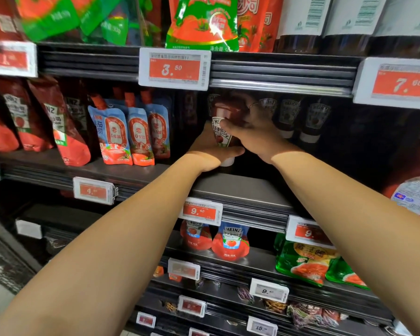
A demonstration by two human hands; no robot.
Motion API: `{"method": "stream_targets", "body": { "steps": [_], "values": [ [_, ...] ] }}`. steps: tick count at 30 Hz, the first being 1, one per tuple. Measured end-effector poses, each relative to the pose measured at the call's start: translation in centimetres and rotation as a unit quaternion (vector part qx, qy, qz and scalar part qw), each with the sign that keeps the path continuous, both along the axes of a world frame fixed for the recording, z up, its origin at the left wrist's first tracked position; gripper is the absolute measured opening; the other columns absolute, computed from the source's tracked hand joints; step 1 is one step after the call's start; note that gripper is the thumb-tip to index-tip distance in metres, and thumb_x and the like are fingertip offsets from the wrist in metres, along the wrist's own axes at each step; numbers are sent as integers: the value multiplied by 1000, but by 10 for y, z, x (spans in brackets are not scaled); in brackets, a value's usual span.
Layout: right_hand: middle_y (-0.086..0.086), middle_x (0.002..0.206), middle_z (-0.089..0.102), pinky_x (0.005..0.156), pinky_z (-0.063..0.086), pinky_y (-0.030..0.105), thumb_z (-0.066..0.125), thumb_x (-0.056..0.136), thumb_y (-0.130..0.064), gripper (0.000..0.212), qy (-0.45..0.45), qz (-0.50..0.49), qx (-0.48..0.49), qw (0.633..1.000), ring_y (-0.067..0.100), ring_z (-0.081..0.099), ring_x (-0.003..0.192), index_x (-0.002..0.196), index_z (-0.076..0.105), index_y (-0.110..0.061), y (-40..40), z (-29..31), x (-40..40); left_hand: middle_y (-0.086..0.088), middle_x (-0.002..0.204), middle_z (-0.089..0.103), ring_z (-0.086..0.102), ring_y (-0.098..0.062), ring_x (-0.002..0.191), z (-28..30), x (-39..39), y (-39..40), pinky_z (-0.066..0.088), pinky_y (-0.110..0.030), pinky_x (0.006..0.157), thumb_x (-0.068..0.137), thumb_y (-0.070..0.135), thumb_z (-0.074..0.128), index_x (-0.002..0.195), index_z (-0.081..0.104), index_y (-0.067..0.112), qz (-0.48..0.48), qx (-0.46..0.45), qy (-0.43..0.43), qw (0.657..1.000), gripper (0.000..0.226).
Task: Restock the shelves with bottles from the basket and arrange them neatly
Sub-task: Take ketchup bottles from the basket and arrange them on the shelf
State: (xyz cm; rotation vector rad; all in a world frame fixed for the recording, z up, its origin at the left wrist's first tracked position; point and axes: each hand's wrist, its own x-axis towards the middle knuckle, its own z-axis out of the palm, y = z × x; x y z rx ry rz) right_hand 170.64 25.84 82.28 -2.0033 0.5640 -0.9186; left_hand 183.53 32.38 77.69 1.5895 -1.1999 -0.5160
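Centre frame: both hands clasp the ketchup bottle [224,132], long axis upright, cap down; left hand [212,151] beneath, right hand [250,127] alongside.

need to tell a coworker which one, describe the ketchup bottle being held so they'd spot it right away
Find the 3.50 price tag; on the shelf below it stands the ketchup bottle, cap down. Unlike the ketchup bottles further back to its right, it is at the front, gripped by the left hand and right hand.
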Motion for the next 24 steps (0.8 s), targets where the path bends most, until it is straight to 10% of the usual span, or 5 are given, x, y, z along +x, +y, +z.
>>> {"method": "stream_targets", "body": {
  "steps": [6, 12, 24],
  "values": [
    [5, 132, 66, 106, 50, 45, 74, 92, -35, 52, 50, -27, -8, 998, 21, 63, 122, 134, 54, -13, -16, 0, 30, 17, 98, 60, 56, 7, 82, -5, 10, -8, 42, -2, 58, 75, 38, 87, 120, 40, 26, 125, -35, -24, 991, 66],
    [6, 137, 64, 108, 49, 43, 72, 93, -40, 61, 11, -68, 7, 998, 19, 60, 126, 143, 52, -12, -21, -14, 53, -9, 126, 65, 64, -24, 114, -8, 11, -18, 47, -24, 84, 79, 28, 84, 139, 42, 8, 193, -51, -54, 978, 76],
    [-2, 117, 70, 102, 53, 39, 67, 97, -29, 38, 1, -98, 42, 994, 14, 66, 111, 132, 59, -16, -45, -51, 61, -12, 135, 60, 59, -26, 124, -8, 31, -41, 48, -25, 96, 84, 23, 80, 142, 38, 8, 194, -25, -84, 977, 73]
  ]
}}
